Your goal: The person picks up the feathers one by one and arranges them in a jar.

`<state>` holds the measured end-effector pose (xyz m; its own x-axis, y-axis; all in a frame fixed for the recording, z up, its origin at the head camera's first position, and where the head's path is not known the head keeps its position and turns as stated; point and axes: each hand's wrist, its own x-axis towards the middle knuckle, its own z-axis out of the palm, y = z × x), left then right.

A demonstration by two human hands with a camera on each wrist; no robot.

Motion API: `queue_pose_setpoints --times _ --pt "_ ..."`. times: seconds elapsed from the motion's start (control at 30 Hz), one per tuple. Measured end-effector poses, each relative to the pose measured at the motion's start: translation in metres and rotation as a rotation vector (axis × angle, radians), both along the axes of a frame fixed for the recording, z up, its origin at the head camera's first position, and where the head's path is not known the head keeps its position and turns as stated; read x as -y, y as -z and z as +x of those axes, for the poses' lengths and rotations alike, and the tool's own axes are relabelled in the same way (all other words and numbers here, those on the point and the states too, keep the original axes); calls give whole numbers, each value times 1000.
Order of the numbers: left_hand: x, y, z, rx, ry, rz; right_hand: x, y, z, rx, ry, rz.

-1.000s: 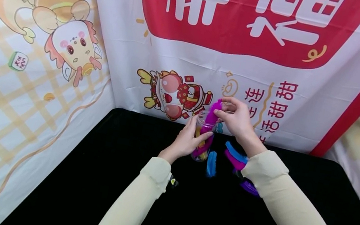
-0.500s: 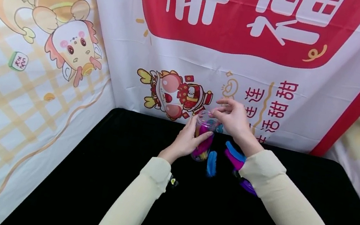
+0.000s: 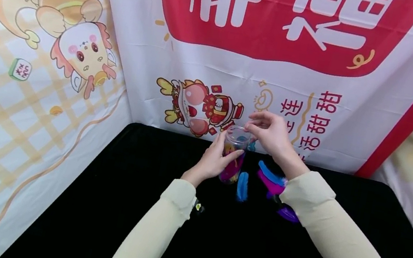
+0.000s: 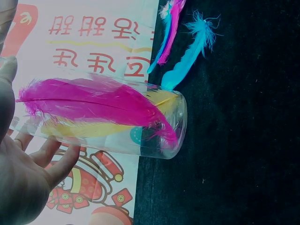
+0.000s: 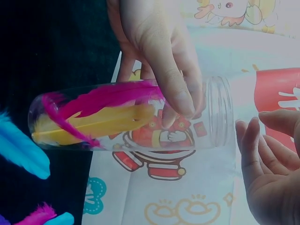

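A clear jar (image 3: 239,134) stands upright or nearly so near the table's far edge, its mouth uncovered. My left hand (image 3: 211,160) grips it, thumb and fingers wrapped round the upper part. Inside lie a magenta feather (image 4: 89,96) and a yellow feather (image 5: 108,123). Beside the rim, my right hand (image 3: 271,136) holds nothing; its fingers are loosely bent, close to the jar's mouth. On the table next to the jar rests a blue feather (image 3: 242,187).
To the right, partly under the right sleeve, lie another blue feather (image 3: 271,173), a magenta feather (image 3: 272,186) and a purple feather (image 3: 288,214). A printed cloth (image 3: 209,65) hangs behind the black table (image 3: 142,164).
A magenta feather held by the right hand at the jar's mouth has gone down into the jar. The right hand has let go and stays by the rim; the left hand keeps its grip.
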<state>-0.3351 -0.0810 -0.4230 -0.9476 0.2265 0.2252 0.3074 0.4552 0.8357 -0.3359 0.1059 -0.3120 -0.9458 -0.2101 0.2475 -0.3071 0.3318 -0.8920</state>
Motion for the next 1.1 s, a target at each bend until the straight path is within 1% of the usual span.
queue_pose_setpoints --times 0.27,0.43,0.83,0.93,1.1 --pt "0 -2 -1 -20 -14 -5 -10 -6 2 -19 -27 -12" --pt "-1 -2 -2 -28 -7 -2 -15 -7 3 -19 -26 26" --pt "-2 0 -1 -31 -21 -17 -28 -2 5 19 -36 99" --pt "-2 0 -1 -31 -21 -24 -33 0 5 14 -40 112" --pt "-3 0 -1 -33 -16 -26 -42 4 6 25 -67 145"
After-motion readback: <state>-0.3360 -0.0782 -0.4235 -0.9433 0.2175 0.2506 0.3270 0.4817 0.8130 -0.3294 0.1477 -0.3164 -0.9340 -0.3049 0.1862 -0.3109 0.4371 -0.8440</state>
